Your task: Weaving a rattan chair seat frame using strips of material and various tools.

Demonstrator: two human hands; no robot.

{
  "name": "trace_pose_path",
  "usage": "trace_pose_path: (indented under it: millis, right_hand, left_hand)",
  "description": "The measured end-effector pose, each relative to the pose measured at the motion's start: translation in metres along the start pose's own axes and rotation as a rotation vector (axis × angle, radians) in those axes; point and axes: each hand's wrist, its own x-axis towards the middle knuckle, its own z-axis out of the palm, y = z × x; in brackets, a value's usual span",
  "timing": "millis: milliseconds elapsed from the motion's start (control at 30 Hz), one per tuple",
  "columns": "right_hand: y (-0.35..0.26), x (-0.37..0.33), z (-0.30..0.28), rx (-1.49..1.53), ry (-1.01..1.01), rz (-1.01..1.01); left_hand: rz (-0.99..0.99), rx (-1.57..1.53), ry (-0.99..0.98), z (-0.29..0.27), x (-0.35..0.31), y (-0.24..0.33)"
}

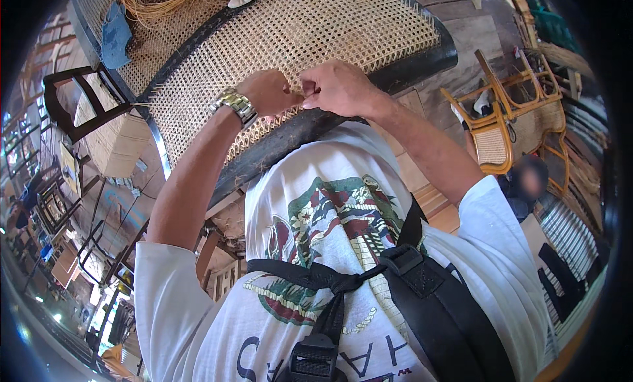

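A large woven cane panel (264,42) in a dark wooden frame (280,143) lies in front of me, its near edge by my waist. Over that edge my left hand (269,94) and my right hand (339,88) meet, fingers bent and pinched together close to the weave. Whatever thin piece they grip, perhaps a cane strand, is hidden by the fingers. A metal watch (235,107) sits on my left wrist. Loose strand ends stick up along the panel's right side and near edge.
Beyond the panel lie a coil of cane strands (158,3) and a blue cloth (116,36). A dark wooden chair frame (82,98) stands left, beside a cardboard box (119,141). At right are a light wooden cane chair (494,141) and another person (524,184).
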Motion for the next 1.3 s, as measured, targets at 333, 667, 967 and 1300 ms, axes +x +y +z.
trace_pose_path:
  millis: [333, 667, 967, 1300]
  right_hand:
    - [0.048, -0.109, -0.018, 0.562, 0.033, 0.209]
    - [-0.05, -0.002, -0.007, 0.617, 0.425, -0.344]
    - [-0.011, -0.012, 0.008, 0.465, 0.268, 0.167]
    - [-0.012, -0.016, 0.019, 0.122, 0.358, 0.271]
  left_hand:
    - [-0.042, 0.561, 0.536, -0.031, -0.061, -0.085]
    - [0.679, 0.502, 0.745, -0.107, -0.139, -0.003]
    - [0.178, -0.17, 0.222, 0.001, -0.047, -0.054]
    - [0.156, 0.054, 0.343, 0.019, -0.025, -0.029]
